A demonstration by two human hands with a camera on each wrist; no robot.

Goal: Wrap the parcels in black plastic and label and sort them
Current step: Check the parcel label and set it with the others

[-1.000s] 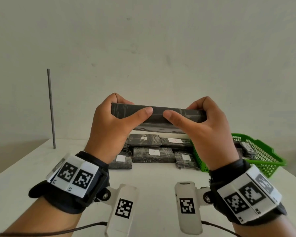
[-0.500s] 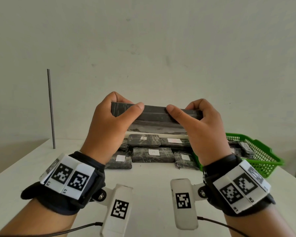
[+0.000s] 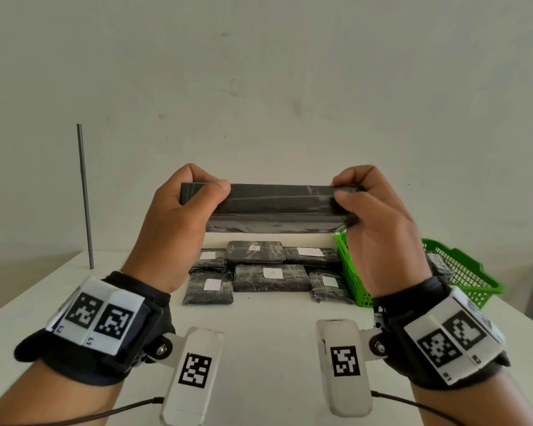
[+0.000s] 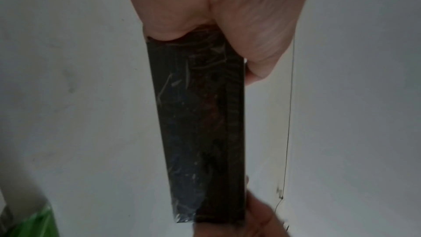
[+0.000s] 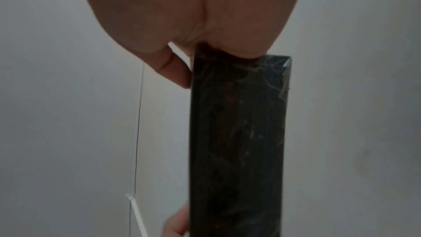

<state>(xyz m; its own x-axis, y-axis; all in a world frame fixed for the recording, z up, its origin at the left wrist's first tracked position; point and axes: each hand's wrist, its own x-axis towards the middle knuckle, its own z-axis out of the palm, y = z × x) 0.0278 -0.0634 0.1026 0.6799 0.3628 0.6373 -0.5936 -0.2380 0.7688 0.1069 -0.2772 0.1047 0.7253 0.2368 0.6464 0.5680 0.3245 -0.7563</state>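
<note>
A long flat parcel (image 3: 277, 204) wrapped in black plastic is held level in the air above the table. My left hand (image 3: 194, 195) pinches its left end, thumb in front and fingers behind. My right hand (image 3: 354, 195) pinches its right end the same way. The left wrist view shows the parcel (image 4: 200, 132) running away from my left hand (image 4: 216, 24) towards the other hand. In the right wrist view the parcel (image 5: 237, 141) has shiny wrinkled film, held at its near end by my right hand (image 5: 193, 24). Several wrapped parcels (image 3: 271, 276) with white labels lie on the table beyond.
A green plastic basket (image 3: 462, 272) with wrapped parcels stands at the right of the white table (image 3: 268, 312). A thin grey rod (image 3: 85, 195) stands upright at the table's back left. A pale wall is behind.
Both thumbs have slid apart from the parcel's middle to its two ends. The parcel has stayed level at about the same height.
</note>
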